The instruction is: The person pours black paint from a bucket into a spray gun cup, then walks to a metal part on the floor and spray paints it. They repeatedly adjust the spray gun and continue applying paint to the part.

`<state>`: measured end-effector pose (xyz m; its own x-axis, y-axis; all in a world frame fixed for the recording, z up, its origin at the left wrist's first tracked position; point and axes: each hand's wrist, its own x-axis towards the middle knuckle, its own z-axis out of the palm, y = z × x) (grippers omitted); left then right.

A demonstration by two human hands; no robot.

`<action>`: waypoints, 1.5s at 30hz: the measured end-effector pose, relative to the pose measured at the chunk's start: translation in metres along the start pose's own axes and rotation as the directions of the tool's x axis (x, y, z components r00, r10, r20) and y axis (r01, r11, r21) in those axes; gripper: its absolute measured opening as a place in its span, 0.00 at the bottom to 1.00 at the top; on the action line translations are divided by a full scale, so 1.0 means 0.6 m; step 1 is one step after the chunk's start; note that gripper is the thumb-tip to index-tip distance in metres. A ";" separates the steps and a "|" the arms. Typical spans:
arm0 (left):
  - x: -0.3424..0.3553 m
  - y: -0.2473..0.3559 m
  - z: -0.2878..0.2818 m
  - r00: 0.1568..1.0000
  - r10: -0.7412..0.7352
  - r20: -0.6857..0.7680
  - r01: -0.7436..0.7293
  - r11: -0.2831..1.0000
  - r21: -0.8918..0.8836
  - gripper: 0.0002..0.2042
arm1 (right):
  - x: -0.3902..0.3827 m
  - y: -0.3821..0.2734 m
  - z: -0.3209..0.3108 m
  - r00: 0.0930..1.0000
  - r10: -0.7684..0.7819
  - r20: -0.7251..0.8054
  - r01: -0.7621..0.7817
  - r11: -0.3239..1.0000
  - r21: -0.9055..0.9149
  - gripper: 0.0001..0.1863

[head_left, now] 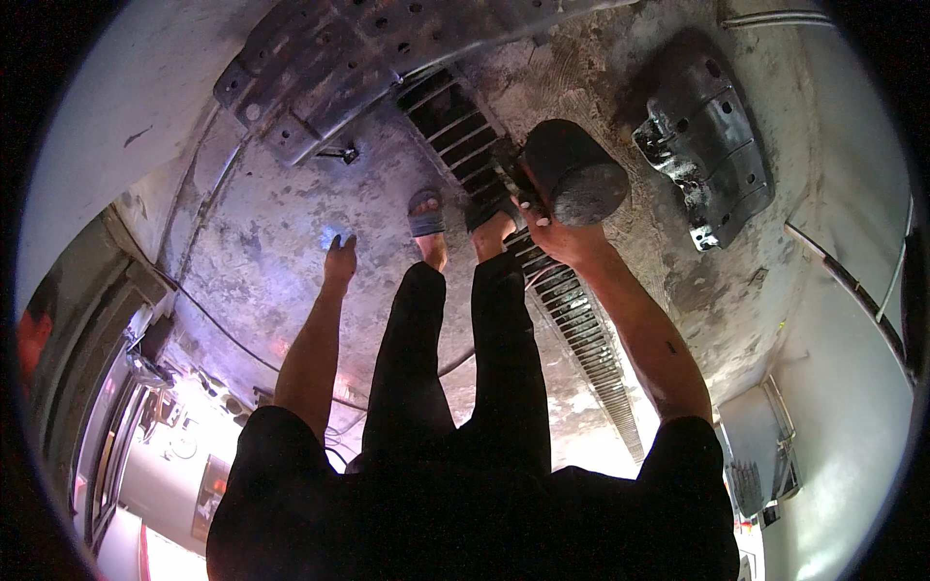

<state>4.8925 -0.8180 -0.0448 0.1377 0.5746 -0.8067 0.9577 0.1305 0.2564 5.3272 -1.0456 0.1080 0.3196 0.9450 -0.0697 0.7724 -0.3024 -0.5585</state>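
My right hand [550, 237] is closed at a black cylindrical canister [570, 165] with a rounded, greyish end facing me. A narrow dark part lies along its left side, at my fingers; what kind of tool this is I cannot make out. Light spots mark the fingertips. My left hand [340, 258] hangs low over the floor to the left, fingers slightly apart, with nothing visible in it. Right of the canister lies a glossy black metal panel [715, 145] with holes and ridges. Ahead, a larger dark perforated panel [339, 63] spans the top left.
A slatted drain grate [572, 300] runs across the stained concrete floor [291, 203] beneath my sandalled feet [426, 213]. A dark cable [228, 334] trails at the left. Pale walls rise on both sides, with a pipe [843, 276] along the right one.
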 end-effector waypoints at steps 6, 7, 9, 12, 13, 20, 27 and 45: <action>-0.017 0.104 0.058 0.933 0.359 0.014 -0.351 0.901 0.254 0.21 | 0.021 -0.006 0.012 0.996 0.047 -0.071 -0.047 0.999 0.000 0.21; -0.020 0.129 0.061 0.892 0.451 0.021 -0.434 0.843 0.316 0.20 | 0.024 -0.005 0.011 0.996 0.072 -0.053 -0.072 0.997 0.000 0.21; -0.023 0.188 0.065 0.772 0.634 0.040 -0.601 0.708 0.370 0.19 | 0.025 -0.004 0.007 0.996 0.088 -0.026 -0.089 0.996 -0.020 0.21; -0.035 0.309 0.087 0.906 0.422 0.037 -0.405 0.888 -0.220 0.16 | 0.021 -0.002 -0.001 0.998 0.061 -0.008 -0.062 0.996 -0.059 0.21; -0.044 0.354 0.099 0.961 0.261 0.088 -0.180 0.837 -0.517 0.16 | 0.018 -0.002 -0.002 0.999 0.051 -0.008 -0.052 0.997 -0.055 0.21; -0.107 0.535 0.117 0.760 0.534 0.370 -0.230 0.754 -0.615 0.22 | 0.005 0.015 -0.003 0.967 0.181 0.177 -0.175 0.983 -0.051 0.28; -0.067 0.569 0.160 0.710 0.557 0.432 -0.555 0.819 -0.144 0.20 | -0.010 0.039 -0.033 0.907 0.322 0.270 -0.334 0.943 -0.003 0.27; -0.074 0.634 0.274 0.736 0.635 0.237 -0.609 0.773 -0.181 0.21 | -0.031 0.063 -0.099 0.872 0.453 0.186 -0.465 0.885 0.022 0.29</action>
<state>5.2923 -0.9266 0.0010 0.7689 0.3145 -0.5567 0.6106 -0.1030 0.7852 5.3829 -1.0820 0.1370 0.5268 0.7098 -0.4676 0.5226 -0.7043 -0.4804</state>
